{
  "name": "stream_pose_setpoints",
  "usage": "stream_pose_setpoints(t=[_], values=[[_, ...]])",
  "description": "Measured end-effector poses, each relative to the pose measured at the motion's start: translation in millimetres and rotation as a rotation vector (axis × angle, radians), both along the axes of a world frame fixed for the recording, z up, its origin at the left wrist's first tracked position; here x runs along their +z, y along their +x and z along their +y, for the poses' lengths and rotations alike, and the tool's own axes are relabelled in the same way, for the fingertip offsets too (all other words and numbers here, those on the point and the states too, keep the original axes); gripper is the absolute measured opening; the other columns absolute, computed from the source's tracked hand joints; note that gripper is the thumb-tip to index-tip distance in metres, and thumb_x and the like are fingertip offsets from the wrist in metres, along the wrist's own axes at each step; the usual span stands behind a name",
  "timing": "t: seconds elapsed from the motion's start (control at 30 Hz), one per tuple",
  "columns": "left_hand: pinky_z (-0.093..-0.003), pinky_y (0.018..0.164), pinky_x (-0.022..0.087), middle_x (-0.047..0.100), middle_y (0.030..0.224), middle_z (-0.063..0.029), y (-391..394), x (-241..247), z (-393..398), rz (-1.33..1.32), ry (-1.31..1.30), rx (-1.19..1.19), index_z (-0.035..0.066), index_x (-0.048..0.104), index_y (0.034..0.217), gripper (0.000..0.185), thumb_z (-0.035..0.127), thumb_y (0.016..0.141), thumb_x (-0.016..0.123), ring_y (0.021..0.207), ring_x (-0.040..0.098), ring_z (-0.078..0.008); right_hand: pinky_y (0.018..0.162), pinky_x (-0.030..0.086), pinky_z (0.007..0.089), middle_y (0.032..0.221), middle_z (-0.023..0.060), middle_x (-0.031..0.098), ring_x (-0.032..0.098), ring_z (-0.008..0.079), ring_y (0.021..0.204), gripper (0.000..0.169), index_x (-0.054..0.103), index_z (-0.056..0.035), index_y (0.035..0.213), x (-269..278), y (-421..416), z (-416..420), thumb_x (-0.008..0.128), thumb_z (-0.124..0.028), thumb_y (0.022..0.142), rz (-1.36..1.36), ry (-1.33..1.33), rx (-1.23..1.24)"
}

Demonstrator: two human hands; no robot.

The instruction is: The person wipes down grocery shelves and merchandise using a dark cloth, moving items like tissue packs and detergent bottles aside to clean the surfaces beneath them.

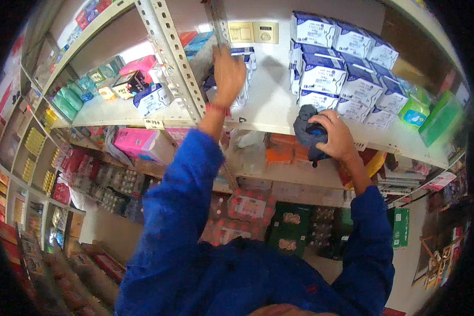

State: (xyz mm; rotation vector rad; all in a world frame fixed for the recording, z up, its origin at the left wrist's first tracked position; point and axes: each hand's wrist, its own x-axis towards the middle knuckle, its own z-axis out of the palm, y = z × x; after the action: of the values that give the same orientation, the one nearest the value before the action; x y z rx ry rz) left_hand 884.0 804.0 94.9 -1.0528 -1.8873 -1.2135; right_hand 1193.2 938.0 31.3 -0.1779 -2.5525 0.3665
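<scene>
My left hand point(228, 77) reaches over several white-and-blue packs point(245, 59) beside the perforated metal shelf post; its fingertips are at the post, and whether they hold anything cannot be made out. My right hand point(333, 132) grips a dark grey cloth bundle point(306, 128) at the shelf's front edge. Behind that cloth rises a stack of white-and-blue packs point(324, 75), several wide and in tiers. A bare stretch of the white shelf board point(268, 104) lies between the two groups of packs.
Slotted posts point(173, 59) divide the shelf at left, where a black box point(132, 83), a single white-and-blue pack point(152, 98) and green packages point(67, 98) lie. Green packs point(438, 118) stand at right. A pink package point(138, 144) and an orange box point(279, 149) sit on the level below.
</scene>
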Motion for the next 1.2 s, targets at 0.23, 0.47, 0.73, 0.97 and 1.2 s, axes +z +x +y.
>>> stream_pose_setpoints(t=[0.23, 0.47, 0.73, 0.97, 1.2], values=[[-0.0429, 0.103, 0.044, 0.059, 0.128, -0.027, -107, 32, 74, -0.382, -0.66, 0.143, -0.002, 0.066, 0.118, 0.059, 0.047, 0.087, 0.055, 0.121, 0.056, -0.0414, 0.091, 0.049, 0.0429, 0.115, 0.0112, 0.054, 0.055, 0.0362, 0.108, 0.059, 0.063, -0.0188, 0.115, -1, 1, 2, 0.078, -0.012, 0.058, 0.012, 0.02, 0.003], [-0.0424, 0.103, 0.044, 0.061, 0.128, -0.0226, -108, 22, 90, -0.265, -0.741, 0.137, 0.006, 0.066, 0.122, 0.068, 0.061, 0.083, 0.058, 0.121, 0.058, -0.0381, 0.089, 0.051, 0.0437, 0.116, 0.0115, 0.055, 0.056, 0.036, 0.108, 0.062, 0.062, -0.0194, 0.117, -4, 2, 6, 0.079, -0.016, 0.058, 0.023, 0.035, -0.002], [-0.0503, 0.096, 0.047, 0.06, 0.125, -0.0182, -88, 10, 105, -0.226, -0.772, 0.295, 0.01, 0.064, 0.125, 0.077, 0.065, 0.072, 0.07, 0.119, 0.056, -0.0356, 0.089, 0.051, 0.0441, 0.115, 0.0108, 0.055, 0.056, 0.0357, 0.108, 0.06, 0.063, -0.0195, 0.115, -1, 2, 5, 0.08, -0.016, 0.057, -0.02, 0.039, -0.048], [-0.0544, 0.095, 0.045, 0.059, 0.127, -0.0168, -79, 10, 102, -0.179, -0.736, 0.287, 0.011, 0.061, 0.126, 0.078, 0.065, 0.07, 0.072, 0.121, 0.055, -0.0341, 0.088, 0.05, 0.0445, 0.116, 0.0117, 0.055, 0.057, 0.0362, 0.107, 0.06, 0.063, -0.0195, 0.114, -2, 0, 2, 0.08, -0.016, 0.057, 0.01, 0.009, -0.033], [-0.06, 0.1, 0.041, 0.057, 0.13, -0.0182, -66, 17, 107, -0.258, -0.682, 0.272, 0.008, 0.059, 0.128, 0.066, 0.046, 0.075, 0.069, 0.121, 0.056, -0.0399, 0.086, 0.05, 0.0443, 0.114, 0.0136, 0.056, 0.056, 0.0384, 0.106, 0.06, 0.063, -0.018, 0.113, -6, -5, 4, 0.078, -0.015, 0.055, 0.054, 0.023, -0.013]])
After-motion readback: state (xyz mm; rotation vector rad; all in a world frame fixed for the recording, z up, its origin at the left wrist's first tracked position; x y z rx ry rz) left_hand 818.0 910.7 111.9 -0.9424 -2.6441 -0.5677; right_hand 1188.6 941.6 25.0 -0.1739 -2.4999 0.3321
